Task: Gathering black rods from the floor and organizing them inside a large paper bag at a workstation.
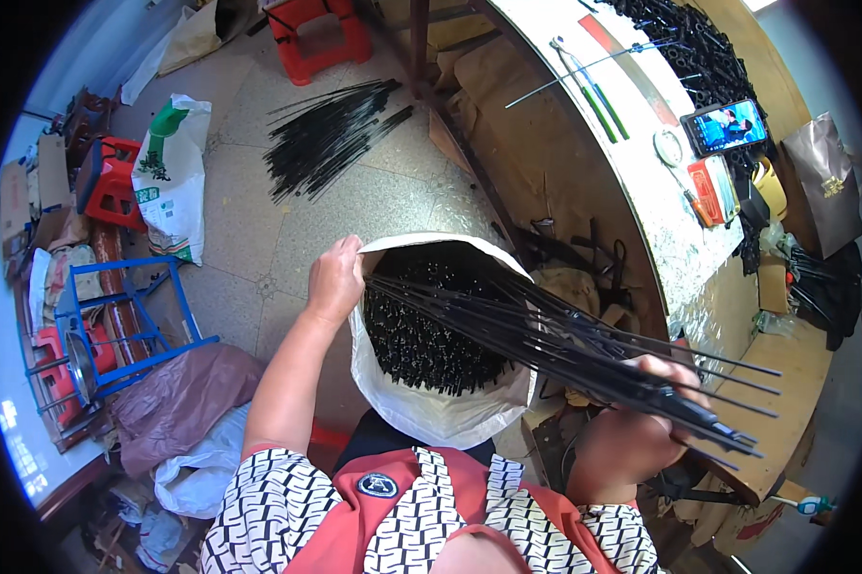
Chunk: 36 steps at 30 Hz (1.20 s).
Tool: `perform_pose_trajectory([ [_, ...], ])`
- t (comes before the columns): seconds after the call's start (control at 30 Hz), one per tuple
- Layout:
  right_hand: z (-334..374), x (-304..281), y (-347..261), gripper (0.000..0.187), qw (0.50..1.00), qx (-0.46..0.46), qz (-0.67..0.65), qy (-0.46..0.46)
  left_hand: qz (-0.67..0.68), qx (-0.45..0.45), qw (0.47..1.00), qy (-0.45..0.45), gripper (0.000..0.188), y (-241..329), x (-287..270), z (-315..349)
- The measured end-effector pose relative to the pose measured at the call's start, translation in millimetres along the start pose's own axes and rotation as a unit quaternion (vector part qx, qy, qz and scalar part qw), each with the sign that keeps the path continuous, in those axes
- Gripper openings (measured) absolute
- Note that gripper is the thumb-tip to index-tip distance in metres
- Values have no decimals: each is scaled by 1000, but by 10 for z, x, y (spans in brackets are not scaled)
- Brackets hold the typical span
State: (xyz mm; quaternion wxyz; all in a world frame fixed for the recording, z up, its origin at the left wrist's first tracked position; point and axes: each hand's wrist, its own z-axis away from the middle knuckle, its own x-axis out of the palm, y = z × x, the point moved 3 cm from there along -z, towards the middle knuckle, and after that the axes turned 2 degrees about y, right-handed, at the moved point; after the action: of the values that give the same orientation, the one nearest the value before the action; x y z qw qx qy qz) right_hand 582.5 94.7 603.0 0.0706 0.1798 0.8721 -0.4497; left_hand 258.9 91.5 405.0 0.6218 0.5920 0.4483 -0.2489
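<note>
At the lower right, the right hand (pixel 632 442) is wrapped around long black rods (pixel 584 368). In the middle, the left hand (pixel 337 281) grips the rim of a white sack (pixel 385 407), with many black ends (pixel 431 335) inside. Keeping the sack's mouth wide and the rods bunched should stop snags. Farther, at the upper left, loose rods (pixel 324 142) lie on the floor (pixel 235 191).
</note>
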Motion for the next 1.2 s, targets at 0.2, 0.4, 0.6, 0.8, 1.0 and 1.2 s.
perform_pose_trajectory([
  [0.2,297,372,113,50,970,-81,-115,-198,17,16,1000,4,7,30,-13,-78],
  [0.4,899,1457,638,58,944,-54,-225,-236,19,16,1000,-2,8,38,-31,-95],
  [0.6,1433,1628,1088,68,914,116,-39,-387,26,8,1000,-12,8,50,-48,-113],
  [0.8,1370,560,1172,21,859,460,-57,-216,32,6,999,-21,8,-10,-53,-82],
  [1.0,772,224,1058,70,962,257,18,-86,31,-17,999,-29,8,21,-17,-73],
  [1.2,392,440,1082,29,964,220,-106,-107,27,-18,999,-35,8,53,23,-55],
])
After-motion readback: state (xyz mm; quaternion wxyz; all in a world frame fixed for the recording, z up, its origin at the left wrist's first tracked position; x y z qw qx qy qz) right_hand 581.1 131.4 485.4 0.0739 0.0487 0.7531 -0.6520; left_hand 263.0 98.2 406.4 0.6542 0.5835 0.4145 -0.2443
